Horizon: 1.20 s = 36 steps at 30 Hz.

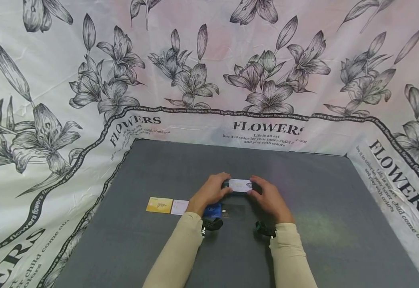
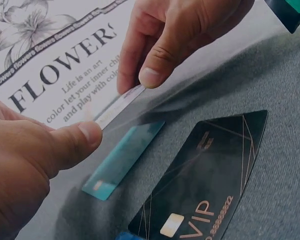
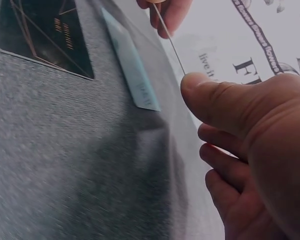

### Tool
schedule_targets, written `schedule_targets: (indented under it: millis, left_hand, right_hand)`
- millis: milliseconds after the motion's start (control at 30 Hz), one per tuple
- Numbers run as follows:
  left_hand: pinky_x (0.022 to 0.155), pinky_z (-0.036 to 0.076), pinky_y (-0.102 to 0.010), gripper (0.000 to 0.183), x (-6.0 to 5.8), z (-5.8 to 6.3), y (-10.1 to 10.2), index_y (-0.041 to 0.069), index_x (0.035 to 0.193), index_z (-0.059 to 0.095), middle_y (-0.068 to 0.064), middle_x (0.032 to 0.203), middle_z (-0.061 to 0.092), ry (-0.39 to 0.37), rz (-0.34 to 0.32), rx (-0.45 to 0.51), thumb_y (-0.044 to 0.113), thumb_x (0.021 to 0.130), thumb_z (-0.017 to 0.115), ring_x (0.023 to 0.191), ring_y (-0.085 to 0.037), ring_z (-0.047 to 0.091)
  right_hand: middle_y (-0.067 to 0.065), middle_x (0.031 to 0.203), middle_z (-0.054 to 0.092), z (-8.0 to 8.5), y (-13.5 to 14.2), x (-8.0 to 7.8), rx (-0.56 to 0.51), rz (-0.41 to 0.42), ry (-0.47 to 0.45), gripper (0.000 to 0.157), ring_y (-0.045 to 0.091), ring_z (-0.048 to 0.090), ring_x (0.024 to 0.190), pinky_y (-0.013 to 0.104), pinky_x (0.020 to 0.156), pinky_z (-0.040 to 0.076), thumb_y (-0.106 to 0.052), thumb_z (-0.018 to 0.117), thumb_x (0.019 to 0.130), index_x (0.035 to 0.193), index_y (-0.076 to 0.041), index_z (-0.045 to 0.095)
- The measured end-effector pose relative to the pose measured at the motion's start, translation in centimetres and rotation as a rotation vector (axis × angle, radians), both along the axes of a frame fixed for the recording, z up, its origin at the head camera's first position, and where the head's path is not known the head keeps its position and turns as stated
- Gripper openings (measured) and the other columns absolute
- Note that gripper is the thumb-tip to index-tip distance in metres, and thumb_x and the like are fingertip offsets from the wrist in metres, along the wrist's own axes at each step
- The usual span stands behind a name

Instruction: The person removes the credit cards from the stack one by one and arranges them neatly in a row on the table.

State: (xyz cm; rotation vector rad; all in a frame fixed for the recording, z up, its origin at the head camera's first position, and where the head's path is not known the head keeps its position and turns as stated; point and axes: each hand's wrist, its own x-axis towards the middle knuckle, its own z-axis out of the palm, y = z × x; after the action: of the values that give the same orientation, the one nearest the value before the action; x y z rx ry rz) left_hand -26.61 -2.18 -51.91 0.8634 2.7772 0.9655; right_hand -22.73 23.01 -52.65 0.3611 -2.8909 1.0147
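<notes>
A white card (image 1: 240, 185) is pinched between both hands, one at each short end. My left hand (image 1: 209, 190) grips its left end with thumb and fingers, the thumb (image 2: 91, 134) lying along the face. At the other end my right hand (image 1: 270, 199) pinches it, with the thumb (image 3: 197, 90) at the edge. The card is raised over the grey table. Beneath it a teal card (image 2: 122, 160) lies flat. Nearer the wrists lies a black VIP card (image 2: 200, 172), with a blue VIP card (image 1: 213, 210) beside it, partly hidden by my left hand.
Further left in the same row lie a yellow card (image 1: 159, 205) and a pale card (image 1: 179, 207). The dark grey table (image 1: 324, 188) meets a flower-printed cloth (image 1: 195, 120) at its back and sides. Each wrist wears a dark band-mounted device.
</notes>
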Motion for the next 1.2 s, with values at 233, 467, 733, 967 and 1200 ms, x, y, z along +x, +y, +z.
schedule_targets:
  millis: [233,467,733,967,1200]
  left_hand:
    - [0.130,0.040,-0.052,0.049,0.3,0.7,0.6,-0.004,0.147,0.065,-0.019,0.157,0.063,0.018,-0.026,0.030,0.020,0.105,0.076,0.156,-0.036,0.050]
    - [0.130,0.040,-0.051,0.050,0.7,1.0,1.2,-0.002,0.148,0.064,-0.017,0.158,0.062,0.029,-0.036,0.022,0.021,0.106,0.076,0.157,-0.034,0.049]
    - [0.131,0.039,-0.053,0.049,1.2,1.5,2.0,-0.003,0.146,0.065,-0.017,0.158,0.062,0.031,-0.052,0.040,0.021,0.105,0.076,0.158,-0.035,0.048]
    - [0.129,0.042,-0.053,0.047,1.7,1.7,2.7,-0.001,0.142,0.068,-0.016,0.154,0.065,0.074,-0.072,0.037,0.023,0.103,0.079,0.156,-0.035,0.051]
    - [0.129,0.042,-0.050,0.051,2.5,1.6,3.3,0.001,0.145,0.068,-0.013,0.155,0.066,0.062,-0.069,0.005,0.027,0.102,0.081,0.156,-0.030,0.051]
  right_hand:
    - [0.027,0.161,0.056,0.8,0.7,0.5,0.000,0.007,0.011,0.051,0.049,0.053,0.149,0.068,0.122,0.042,-0.010,0.076,0.103,0.149,0.006,0.061]
    - [0.026,0.162,0.055,1.4,1.5,1.2,0.008,-0.008,-0.008,0.051,0.049,0.053,0.150,0.069,0.122,0.042,-0.011,0.076,0.104,0.151,0.003,0.061]
    - [0.026,0.160,0.056,1.9,2.4,1.9,0.005,-0.009,0.006,0.051,0.050,0.054,0.148,0.071,0.119,0.044,-0.011,0.076,0.103,0.150,0.003,0.062]
    - [0.028,0.159,0.058,2.3,3.1,2.8,0.013,-0.011,0.019,0.050,0.052,0.055,0.146,0.071,0.118,0.044,-0.010,0.077,0.102,0.148,0.004,0.063]
    - [0.027,0.159,0.058,2.8,3.8,4.0,0.032,-0.008,0.018,0.049,0.052,0.055,0.146,0.071,0.118,0.045,-0.010,0.078,0.102,0.147,0.004,0.064]
